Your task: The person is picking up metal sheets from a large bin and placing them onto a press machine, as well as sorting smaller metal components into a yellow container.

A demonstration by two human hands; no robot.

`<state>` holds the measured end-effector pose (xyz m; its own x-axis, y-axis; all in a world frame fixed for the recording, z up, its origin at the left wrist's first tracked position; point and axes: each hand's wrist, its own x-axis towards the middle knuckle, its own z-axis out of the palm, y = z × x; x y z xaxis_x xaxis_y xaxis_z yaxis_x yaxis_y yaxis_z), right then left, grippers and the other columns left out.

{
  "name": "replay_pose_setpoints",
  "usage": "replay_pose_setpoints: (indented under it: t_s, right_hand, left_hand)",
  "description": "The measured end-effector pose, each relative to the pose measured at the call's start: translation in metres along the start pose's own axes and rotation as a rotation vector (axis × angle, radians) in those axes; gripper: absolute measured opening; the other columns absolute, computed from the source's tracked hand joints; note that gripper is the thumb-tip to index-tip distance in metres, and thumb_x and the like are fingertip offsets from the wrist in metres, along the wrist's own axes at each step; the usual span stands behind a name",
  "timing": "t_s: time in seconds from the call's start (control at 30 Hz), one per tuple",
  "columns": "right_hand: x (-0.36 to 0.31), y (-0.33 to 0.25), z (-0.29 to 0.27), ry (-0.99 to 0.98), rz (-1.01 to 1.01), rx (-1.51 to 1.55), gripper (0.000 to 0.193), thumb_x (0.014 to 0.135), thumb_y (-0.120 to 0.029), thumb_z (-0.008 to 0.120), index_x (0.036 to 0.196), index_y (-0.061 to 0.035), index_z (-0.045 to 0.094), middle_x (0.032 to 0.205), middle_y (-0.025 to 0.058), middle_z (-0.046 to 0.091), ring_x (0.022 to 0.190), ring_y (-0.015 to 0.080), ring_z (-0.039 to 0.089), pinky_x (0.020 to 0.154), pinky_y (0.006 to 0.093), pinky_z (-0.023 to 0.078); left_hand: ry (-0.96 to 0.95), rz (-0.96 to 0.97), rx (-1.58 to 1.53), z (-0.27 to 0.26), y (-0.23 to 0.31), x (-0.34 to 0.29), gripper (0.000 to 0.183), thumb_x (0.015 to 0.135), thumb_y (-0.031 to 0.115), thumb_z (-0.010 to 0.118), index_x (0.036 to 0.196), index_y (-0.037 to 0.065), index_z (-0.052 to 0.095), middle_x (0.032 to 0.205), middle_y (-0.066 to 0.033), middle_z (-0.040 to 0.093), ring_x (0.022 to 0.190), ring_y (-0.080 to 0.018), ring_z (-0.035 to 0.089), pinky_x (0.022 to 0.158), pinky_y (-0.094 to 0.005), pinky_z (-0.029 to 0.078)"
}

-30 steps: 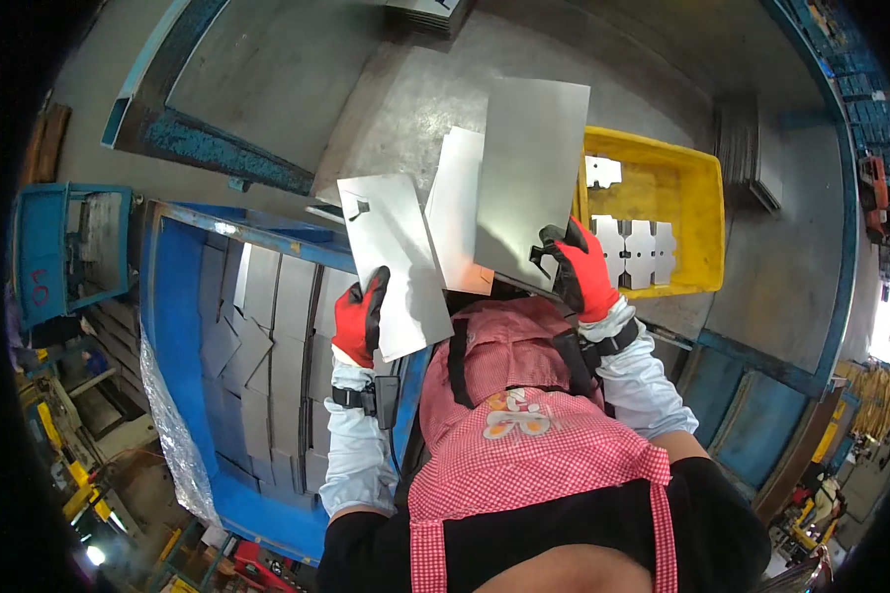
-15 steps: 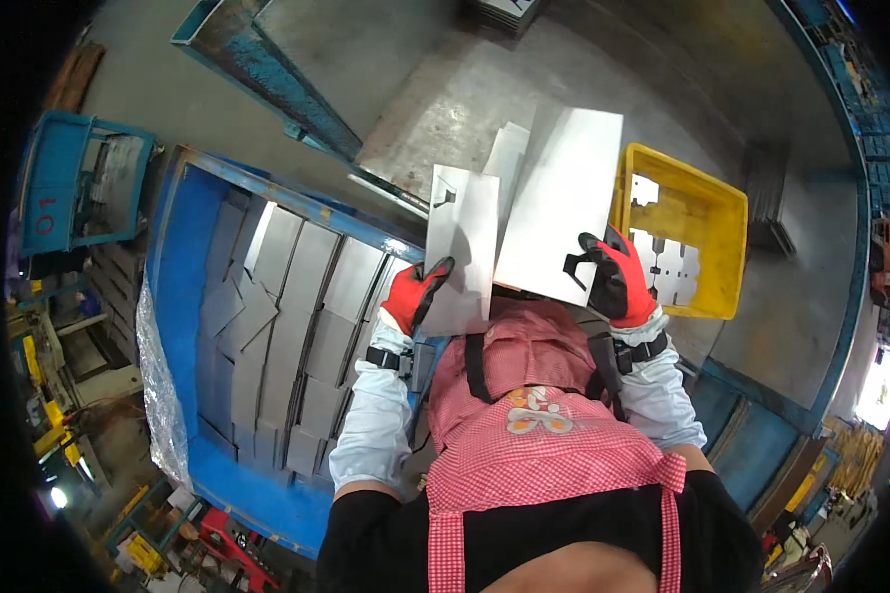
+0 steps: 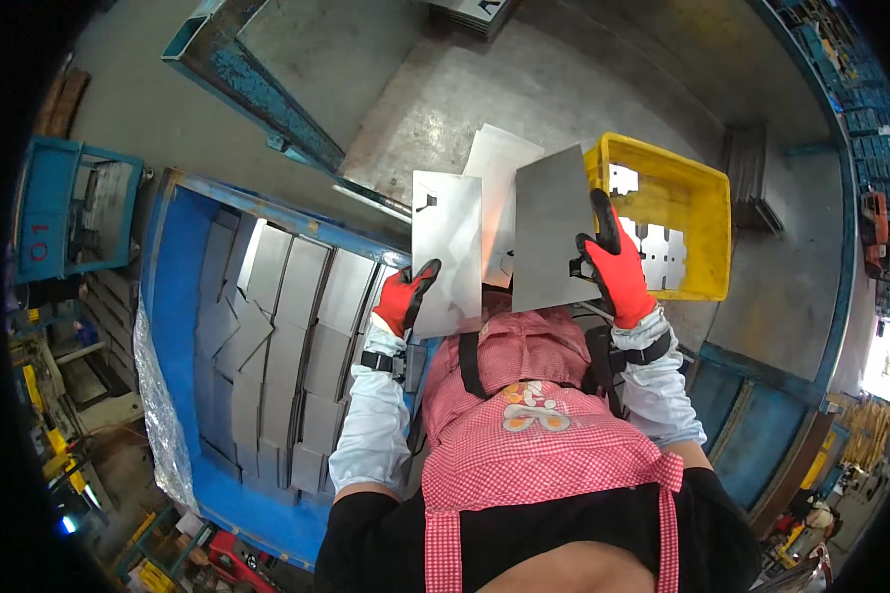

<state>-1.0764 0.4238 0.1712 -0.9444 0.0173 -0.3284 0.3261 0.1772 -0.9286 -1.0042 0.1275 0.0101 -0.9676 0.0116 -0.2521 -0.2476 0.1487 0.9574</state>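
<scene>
My left hand (image 3: pixel 405 298), in a red and black glove, is closed on the left edge of a narrow metal plate (image 3: pixel 449 247) with a small dark cutout near its top corner. My right hand (image 3: pixel 620 265), gloved alike, grips a wider grey metal plate (image 3: pixel 554 227) by its right edge. Both plates are raised in front of my apron, side by side with a gap between them. Behind them, partly hidden, another bright metal sheet (image 3: pixel 499 158) shows over the worktable.
A yellow crate (image 3: pixel 714 188) with notched plates stands right of my right hand. To my left is a blue bin (image 3: pixel 168 247) full of stacked metal plates. More stacked plates (image 3: pixel 747 178) lie at the right of the metal table (image 3: pixel 445 99), and another stack (image 3: pixel 485 12) at the far edge.
The wide plate in my right hand has tilted, its face going from bright white to dark grey, and its top has dropped nearer. My left hand still holds the narrow plate, almost unmoved.
</scene>
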Motion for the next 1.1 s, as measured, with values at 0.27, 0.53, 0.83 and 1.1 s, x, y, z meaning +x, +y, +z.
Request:
replay_pose_setpoints:
  t_s: [0.27,0.53,0.83,1.1]
  right_hand:
    - [-0.005,-0.028,-0.021,-0.246,-0.203,-0.209,0.029,0.084,-0.008,0.045,0.109,0.0029,0.054,0.097,0.0064,0.061,0.088,0.0118,0.054,0.077,0.0227,0.043]
    - [0.019,-0.051,0.017,-0.662,-0.143,-0.057,0.029,0.084,-0.009,0.045,0.110,0.0018,0.053,0.095,0.0084,0.061,0.080,0.0135,0.058,0.073,0.0268,0.047]
    - [0.035,-0.009,0.087,-0.482,-0.513,-0.917,0.039,0.077,-0.024,0.054,0.109,-0.0030,0.049,0.085,0.0184,0.059,0.078,0.0354,0.056,0.066,0.0422,0.044]
    - [0.029,0.013,0.076,-0.674,-0.498,-1.015,0.051,0.074,-0.019,0.057,0.121,-0.0046,0.042,0.092,0.0179,0.058,0.083,0.0349,0.055,0.072,0.0411,0.044]
  left_hand:
    - [0.049,-0.167,-0.184,0.004,0.030,-0.004,0.033,0.080,0.028,0.062,0.086,-0.004,0.062,0.068,-0.0041,0.060,0.061,-0.0098,0.052,0.053,-0.0261,0.040]
    - [-0.082,0.137,0.403,0.003,-0.017,-0.006,0.030,0.085,0.018,0.049,0.114,0.010,0.056,0.090,-0.0154,0.061,0.078,-0.0231,0.059,0.066,-0.0308,0.045]
    - [0.082,-0.278,-0.293,0.022,0.002,-0.006,0.031,0.082,0.022,0.060,0.104,0.000,0.060,0.083,-0.0077,0.063,0.073,-0.0126,0.058,0.067,-0.0253,0.046]
    - [0.017,0.166,0.085,0.016,-0.023,-0.024,0.031,0.079,0.010,0.055,0.107,-0.002,0.055,0.099,-0.0152,0.060,0.084,-0.0270,0.060,0.073,-0.0319,0.048]
